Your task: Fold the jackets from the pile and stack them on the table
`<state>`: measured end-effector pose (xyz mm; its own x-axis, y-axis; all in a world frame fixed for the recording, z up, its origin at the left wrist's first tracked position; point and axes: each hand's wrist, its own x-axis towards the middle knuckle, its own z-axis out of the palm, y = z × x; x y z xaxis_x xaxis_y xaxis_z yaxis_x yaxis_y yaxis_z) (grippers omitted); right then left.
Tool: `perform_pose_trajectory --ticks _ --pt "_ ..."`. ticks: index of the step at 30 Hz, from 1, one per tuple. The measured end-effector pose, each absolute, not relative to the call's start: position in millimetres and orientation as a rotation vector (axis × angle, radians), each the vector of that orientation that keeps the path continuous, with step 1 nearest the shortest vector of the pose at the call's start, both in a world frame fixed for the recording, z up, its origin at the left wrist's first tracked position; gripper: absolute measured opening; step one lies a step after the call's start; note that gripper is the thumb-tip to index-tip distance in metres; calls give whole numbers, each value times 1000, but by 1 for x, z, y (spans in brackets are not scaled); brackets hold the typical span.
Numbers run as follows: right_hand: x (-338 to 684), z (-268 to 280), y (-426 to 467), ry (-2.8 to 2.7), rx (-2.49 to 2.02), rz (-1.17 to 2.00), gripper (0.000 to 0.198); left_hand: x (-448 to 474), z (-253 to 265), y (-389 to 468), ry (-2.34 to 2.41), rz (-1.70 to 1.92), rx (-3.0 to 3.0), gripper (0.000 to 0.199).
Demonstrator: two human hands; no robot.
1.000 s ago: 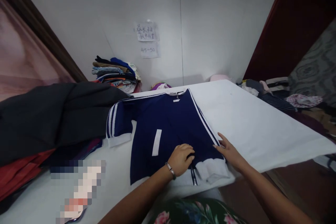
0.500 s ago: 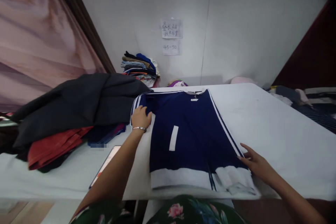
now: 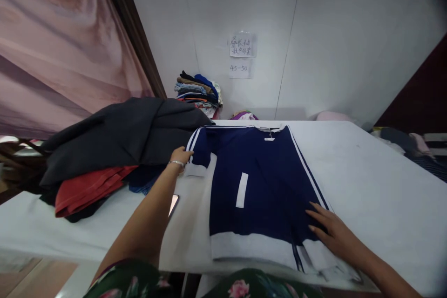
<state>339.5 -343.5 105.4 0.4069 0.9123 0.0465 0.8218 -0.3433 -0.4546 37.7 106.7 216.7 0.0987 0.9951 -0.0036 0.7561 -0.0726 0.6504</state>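
A navy jacket [image 3: 265, 186] with white trim and a white rectangular patch lies spread on the white table [image 3: 377, 205], its collar away from me. White stripes run down both sleeves. At the outer edge of the left-side sleeve, my left hand [image 3: 179, 156] pinches the striped fabric; the white cuff [image 3: 195, 170] shows just below it. My right hand [image 3: 330, 229] rests with fingers spread on the other sleeve, above its white cuff [image 3: 319, 253], which lies beside the hem. A small white tag [image 3: 269, 139] sits below the collar.
A dark grey garment [image 3: 129, 135] and a folded red one [image 3: 91, 188] are heaped at left. A phone [image 3: 173, 205] lies partly behind my left forearm. Folded clothes [image 3: 197, 93] are stacked at the back; more clothes [image 3: 401, 142] lie at far right. Paper signs [image 3: 240, 53] hang on the wall.
My left hand has shifted outward to the sleeve's edge, and the left cuff now shows. My right hand has moved inward onto the right sleeve. The whole view has shifted slightly.
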Motion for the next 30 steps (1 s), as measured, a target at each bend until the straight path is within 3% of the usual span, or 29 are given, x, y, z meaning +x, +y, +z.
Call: perform_pose_trajectory --ticks 6,11,14,17,21,24,27,30 --pt "323 173 -306 -1253 -1937 449 40 44 298 107 1116 875 1468 31" --pt "295 228 -227 -989 -1386 845 38 90 329 68 758 734 1626 28" --pt "278 239 -178 -779 -1020 1030 44 129 306 18 603 625 1697 27" --pt "260 230 -144 -571 -872 1163 29 157 264 -34 482 521 1610 26" --pt "244 198 -137 -383 -901 1267 20 153 217 -66 563 508 1366 32" --pt "247 184 -146 -314 -1022 1299 27 128 196 -59 679 734 1454 30" --pt "265 194 -149 -284 -1136 1214 23 98 177 -45 926 916 1805 26" --pt "293 228 -137 -362 -1139 1110 19 72 156 -37 1174 814 2130 28"
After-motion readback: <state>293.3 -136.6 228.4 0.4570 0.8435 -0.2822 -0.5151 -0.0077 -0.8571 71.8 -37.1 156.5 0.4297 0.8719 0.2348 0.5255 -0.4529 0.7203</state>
